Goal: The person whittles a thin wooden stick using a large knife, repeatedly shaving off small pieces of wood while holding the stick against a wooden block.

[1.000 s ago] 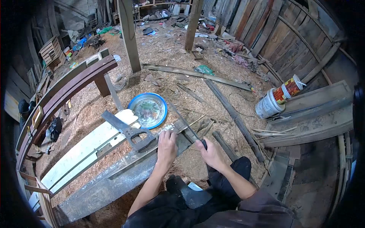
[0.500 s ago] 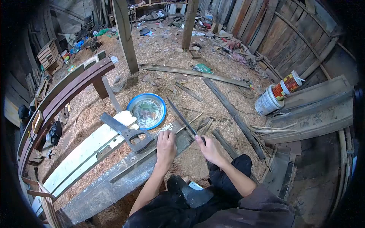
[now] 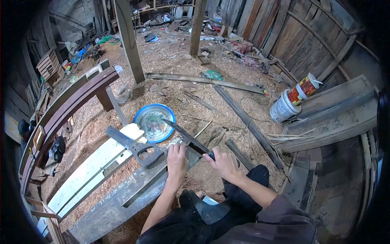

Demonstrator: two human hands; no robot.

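My right hand is wrapped round the dark handle of a long knife, whose blade points up and left, its tip over the edge of a blue-rimmed basin. Pressed down on a narrow wooden strip, my left hand has its fingers together near the far end of a grey plank. The knife crosses just beyond that end. Left of my left hand, a handsaw lies across the white board and the plank.
A curved brown wooden piece stands at the left. Long timbers lie on the shavings ahead. Stacked buckets rest beside a wooden trough at the right. Two posts rise at the back.
The knife has swung from pointing up, away from me, to a lower, more leftward tilt over the basin's edge. My left hand stays on the strip. The whole view has shifted slightly.
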